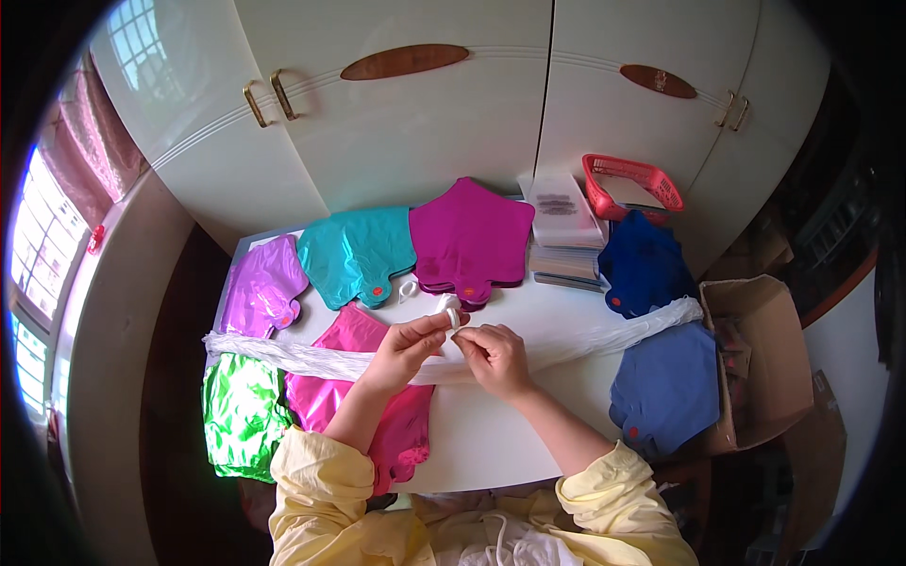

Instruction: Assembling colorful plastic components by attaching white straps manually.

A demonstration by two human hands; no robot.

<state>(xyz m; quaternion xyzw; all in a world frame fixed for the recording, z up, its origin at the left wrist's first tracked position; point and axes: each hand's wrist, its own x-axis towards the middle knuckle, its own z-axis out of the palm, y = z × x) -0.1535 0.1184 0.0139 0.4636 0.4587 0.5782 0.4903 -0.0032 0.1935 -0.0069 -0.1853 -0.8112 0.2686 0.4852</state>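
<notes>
Over the middle of the white table, my left hand (412,344) is closed around a small white coil (450,311) that looks like ribbon or tape. My right hand (494,357) pinches close beside it, thumb and fingertips together; what lies between them is too small to tell. Beneath both hands a long bundle of white strings (302,357) stretches across the table from left to right. Just beyond my fingers lies another small white loop (408,289). A stack of flat magenta foil balloons (472,231) is past it, and flat pink foil balloons (401,424) lie under my left forearm.
More flat foil balloons lie around: purple (262,283), teal (357,250), green (243,415), dark blue (646,264) and grey-blue (665,387). Stacked cards (566,264), a white box (563,212) and a red basket (630,177) stand back right. An open carton (769,377) adjoins the right edge.
</notes>
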